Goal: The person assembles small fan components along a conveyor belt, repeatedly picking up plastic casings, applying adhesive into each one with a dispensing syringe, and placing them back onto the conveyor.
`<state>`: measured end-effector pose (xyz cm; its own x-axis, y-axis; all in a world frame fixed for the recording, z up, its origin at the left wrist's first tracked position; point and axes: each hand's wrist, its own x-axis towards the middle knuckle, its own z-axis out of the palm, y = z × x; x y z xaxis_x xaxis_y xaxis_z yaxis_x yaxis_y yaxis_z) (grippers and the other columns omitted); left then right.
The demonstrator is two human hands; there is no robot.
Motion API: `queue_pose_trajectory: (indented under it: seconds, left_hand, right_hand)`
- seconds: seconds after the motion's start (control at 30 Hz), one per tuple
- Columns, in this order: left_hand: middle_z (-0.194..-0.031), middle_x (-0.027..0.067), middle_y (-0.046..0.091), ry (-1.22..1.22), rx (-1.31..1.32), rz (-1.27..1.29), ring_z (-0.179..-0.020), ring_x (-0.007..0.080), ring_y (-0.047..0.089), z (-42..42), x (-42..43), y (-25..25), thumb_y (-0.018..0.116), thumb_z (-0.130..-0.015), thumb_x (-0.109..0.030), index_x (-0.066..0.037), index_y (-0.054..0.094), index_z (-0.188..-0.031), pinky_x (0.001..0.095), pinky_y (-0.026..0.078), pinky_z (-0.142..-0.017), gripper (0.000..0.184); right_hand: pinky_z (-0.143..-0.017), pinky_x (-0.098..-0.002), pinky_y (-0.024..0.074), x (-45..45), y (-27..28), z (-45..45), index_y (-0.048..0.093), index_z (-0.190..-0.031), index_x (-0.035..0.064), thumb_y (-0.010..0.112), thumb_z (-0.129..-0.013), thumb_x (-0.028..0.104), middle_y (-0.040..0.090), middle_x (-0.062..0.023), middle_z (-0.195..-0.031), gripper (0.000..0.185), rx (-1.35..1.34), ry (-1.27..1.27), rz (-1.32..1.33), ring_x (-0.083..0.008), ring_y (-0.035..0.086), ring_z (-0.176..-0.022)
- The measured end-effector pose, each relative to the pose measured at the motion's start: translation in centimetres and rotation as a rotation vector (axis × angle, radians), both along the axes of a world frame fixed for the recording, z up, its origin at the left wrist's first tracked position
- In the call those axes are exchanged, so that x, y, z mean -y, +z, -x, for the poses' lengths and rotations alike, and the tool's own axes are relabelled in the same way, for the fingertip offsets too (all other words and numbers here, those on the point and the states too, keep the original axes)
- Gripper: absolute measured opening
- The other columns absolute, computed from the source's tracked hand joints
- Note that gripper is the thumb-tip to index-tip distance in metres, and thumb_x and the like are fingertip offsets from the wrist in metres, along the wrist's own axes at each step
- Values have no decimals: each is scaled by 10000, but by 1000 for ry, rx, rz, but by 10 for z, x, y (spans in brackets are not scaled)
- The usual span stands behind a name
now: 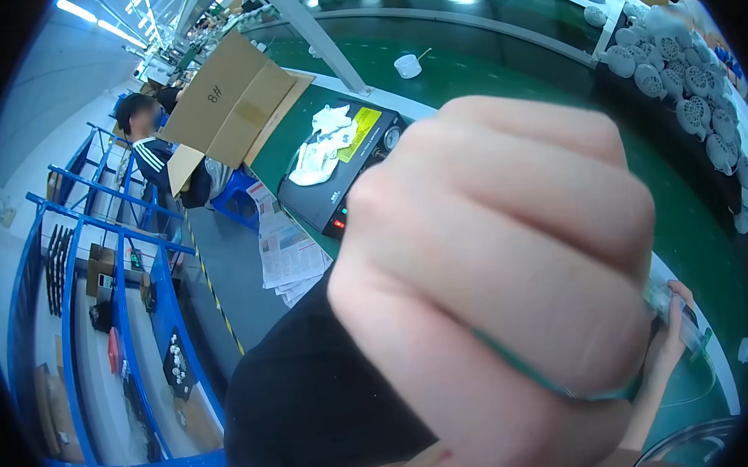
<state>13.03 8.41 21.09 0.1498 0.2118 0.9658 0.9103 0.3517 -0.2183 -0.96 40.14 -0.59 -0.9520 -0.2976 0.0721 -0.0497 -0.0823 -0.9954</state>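
My left hand (493, 253) fills the middle of the view, very close to the camera and blurred. Its fingers are curled into a fist, with a narrow gap near the thumb where green shows through. Whatever lies inside those fingers, if anything, is hidden. Farther off at the right edge, my right hand (671, 328) is closed around a small translucent piece (692, 333) with a dark part; its exact kind cannot be made out. A thin pale cable (710, 378) curves below that piece. The left fist covers much of the green work surface (501, 75).
A black device (350, 171) with a gauge carries a white cloth (327, 143). Behind it stands an open cardboard box (223, 98). Round white grilles (693, 115) are heaped at right. Blue shelving (130, 331) and a seated person (154, 152) are at left.
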Motion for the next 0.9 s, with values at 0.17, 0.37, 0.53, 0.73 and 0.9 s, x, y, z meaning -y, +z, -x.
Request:
queue_pose_trajectory:
  seconds: [0.17, 0.37, 0.53, 0.73, 0.9]
  left_hand:
    - [-761, -36, 577, 2, 11, -13, -617, 173, 546, 1, -9, -7, 741, -833, -198, -154, 631, -775, 298, 432, -547, 132]
    - [-763, -31, 581, 10, 53, -14, -616, 173, 546, 20, -30, -21, 738, -832, -192, -150, 633, -780, 299, 432, -543, 124]
    - [-764, -27, 585, 1, 57, -14, -615, 174, 547, 22, -39, -23, 734, -832, -187, -147, 635, -784, 299, 431, -540, 118]
    - [-766, -23, 589, -1, 79, -9, -614, 175, 547, 28, -41, -31, 731, -832, -180, -144, 637, -788, 299, 430, -536, 110]
    - [-767, -19, 592, -14, 81, -6, -613, 176, 548, 27, -42, -27, 727, -832, -175, -141, 638, -792, 300, 430, -533, 103]
  right_hand:
    - [-743, -259, 436, -2, -3, 1, 617, -1240, 13, 607, -1023, 268, 634, -91, -1093, 335, -15, 29, -17, -141, 574, -867]
    - [-751, -264, 441, -4, -4, 2, 618, -1241, 5, 606, -1023, 260, 634, -98, -1101, 336, -21, 43, -29, -149, 579, -873]
    - [-751, -268, 443, -1, -2, 1, 617, -1242, -11, 601, -1024, 245, 636, -103, -1101, 337, -35, 22, -32, -153, 581, -873]
    - [-749, -270, 443, -2, -4, 1, 615, -1245, -25, 596, -1025, 239, 636, -103, -1102, 343, -8, 34, -17, -152, 582, -869]
    - [-748, -271, 445, -2, -3, 3, 614, -1245, -29, 595, -1027, 235, 636, -103, -1104, 343, -14, 42, -2, -150, 582, -869]
